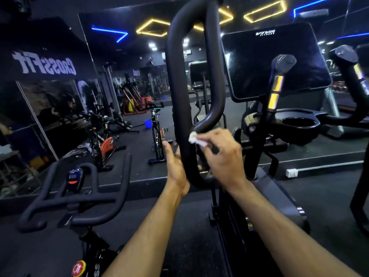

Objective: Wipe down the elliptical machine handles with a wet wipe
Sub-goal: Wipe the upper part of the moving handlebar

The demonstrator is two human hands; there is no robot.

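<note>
Item: elliptical handle (177,80), black loop-shaped bar, rising upright above both hands; its lower bend sits between them.

Item: wet wipe (196,139), white, crumpled small. Location: pinched in the fingertips of the right hand (221,156), pressed against the inner side of the loop near where the right-hand limb curves back down to meet the main bar. Only a small tuft shows past the fingers.

Item: right hand. State: fingers curled, pinching the wipe; slightly blurred.

Item: left hand (175,166). State: fingers fairly straight, palm laid flat against the outer side of the bar, just left of and below the wipe; it appears to steady the handle and not to clasp it, though the fingertips behind the bar are hidden.

Item: second moving handle (276,86), with yellow-lit bands, well to the right of the right hand; console screen (273,60) behind it. An exercise bike handlebar (79,196) lies to the left, below the left hand.

Step in hand, by judgement: wiping the lower inner part of the near loop, brace applied.

Next move, by judgement: carry the wipe up along both limbs of the loop, keeping it folded round the bar, then cross to the handle on the right; the wipe may need opening out for fuller contact.
</note>
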